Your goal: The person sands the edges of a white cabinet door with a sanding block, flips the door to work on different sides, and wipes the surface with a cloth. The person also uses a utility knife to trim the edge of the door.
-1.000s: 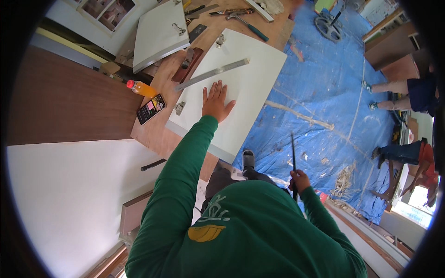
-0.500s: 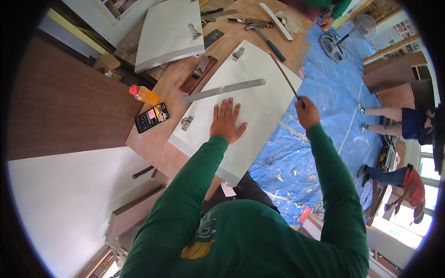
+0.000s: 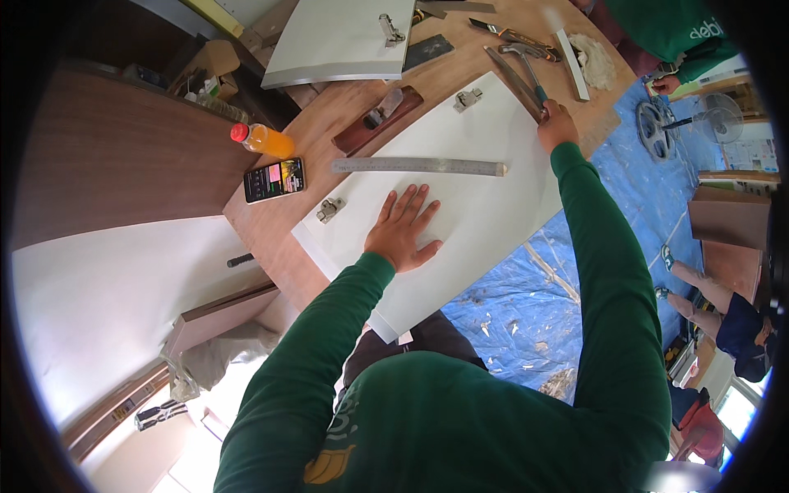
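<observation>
My left hand (image 3: 401, 232) lies flat, fingers spread, on a white door panel (image 3: 477, 226) with two metal hinges (image 3: 329, 209). Just beyond it a steel ruler (image 3: 418, 167) lies across the panel. My right hand (image 3: 557, 130) is closed on a long thin dark tool (image 3: 514, 80), held along the panel's far right edge. A wooden hand plane (image 3: 352, 141) lies at the panel's upper left edge. On the wooden table (image 3: 267, 222) are an orange drink bottle (image 3: 271, 141) and a phone (image 3: 274, 180). A hammer (image 3: 536, 74) is beside the dark tool's end.
A second white panel (image 3: 329, 37), a utility knife (image 3: 493, 31) and a white strip (image 3: 573, 70) are on the table. A person in green (image 3: 682, 41) stands at upper right, others (image 3: 740, 337) at right. A fan (image 3: 719, 119) stands on blue sheeting (image 3: 509, 296).
My right hand has risen from low beside me to the panel's far right edge with the dark tool. My left hand stays on the panel. A person in green has come into view.
</observation>
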`<action>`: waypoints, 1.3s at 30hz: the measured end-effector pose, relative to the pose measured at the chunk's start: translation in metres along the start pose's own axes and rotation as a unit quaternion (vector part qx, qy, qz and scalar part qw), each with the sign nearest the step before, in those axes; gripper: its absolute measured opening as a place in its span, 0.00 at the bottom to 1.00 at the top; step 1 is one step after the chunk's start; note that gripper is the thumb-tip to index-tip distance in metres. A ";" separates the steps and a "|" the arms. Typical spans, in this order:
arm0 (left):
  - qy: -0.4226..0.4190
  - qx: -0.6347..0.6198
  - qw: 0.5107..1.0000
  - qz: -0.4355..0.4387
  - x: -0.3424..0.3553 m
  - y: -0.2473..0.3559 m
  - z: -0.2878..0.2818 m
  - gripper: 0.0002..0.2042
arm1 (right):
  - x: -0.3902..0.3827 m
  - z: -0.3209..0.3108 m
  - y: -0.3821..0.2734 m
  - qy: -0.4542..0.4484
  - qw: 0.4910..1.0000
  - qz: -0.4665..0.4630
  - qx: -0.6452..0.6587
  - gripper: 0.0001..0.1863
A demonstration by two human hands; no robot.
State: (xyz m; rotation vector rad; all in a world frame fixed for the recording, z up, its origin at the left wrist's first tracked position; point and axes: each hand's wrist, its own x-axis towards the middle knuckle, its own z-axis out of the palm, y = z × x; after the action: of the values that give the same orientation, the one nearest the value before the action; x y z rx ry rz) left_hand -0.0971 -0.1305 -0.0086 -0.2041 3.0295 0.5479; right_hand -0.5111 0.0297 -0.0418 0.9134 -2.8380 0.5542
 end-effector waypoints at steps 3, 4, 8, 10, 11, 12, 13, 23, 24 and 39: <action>-0.024 0.004 1.000 -0.011 0.000 0.004 0.000 0.38 | -0.009 -0.002 0.000 -0.005 0.998 -0.021 -0.051 0.13; -0.032 0.009 0.999 -0.014 0.002 0.004 -0.002 0.37 | -0.006 -0.007 -0.005 -0.005 0.997 -0.021 -0.075 0.13; -0.020 -0.004 1.000 -0.015 0.000 0.003 -0.001 0.37 | -0.008 -0.020 -0.025 -0.022 0.984 -0.024 -0.177 0.12; -0.016 -0.010 1.000 -0.007 0.003 0.003 -0.002 0.37 | -0.013 -0.022 -0.026 0.036 0.984 -0.031 -0.170 0.09; -0.009 -0.012 1.000 -0.001 0.005 0.004 -0.003 0.38 | -0.015 -0.022 -0.027 0.043 0.988 -0.046 -0.142 0.06; -0.003 -0.014 1.000 0.007 0.005 0.005 -0.004 0.38 | -0.020 -0.019 -0.029 0.050 0.990 -0.060 -0.115 0.05; 0.006 -0.015 1.000 0.023 0.012 0.009 -0.004 0.38 | -0.029 -0.011 -0.032 0.024 0.992 -0.109 -0.062 0.07; 0.033 0.018 0.999 0.030 0.006 0.008 -0.002 0.39 | -0.130 -0.016 -0.184 -0.072 0.954 -0.290 0.037 0.14; 0.031 0.017 0.999 0.027 0.008 0.008 -0.003 0.39 | -0.127 -0.016 -0.187 -0.088 0.955 -0.279 0.052 0.13; 0.049 0.034 0.997 0.049 0.001 -0.001 0.015 0.39 | -0.163 -0.064 -0.136 -0.304 0.764 0.099 0.560 0.20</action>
State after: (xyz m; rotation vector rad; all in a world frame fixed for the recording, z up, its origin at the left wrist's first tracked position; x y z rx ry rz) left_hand -0.0975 -0.1259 -0.0231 -0.0831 3.1618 0.4535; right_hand -0.2995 0.0398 0.0251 0.9962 -2.9337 2.5737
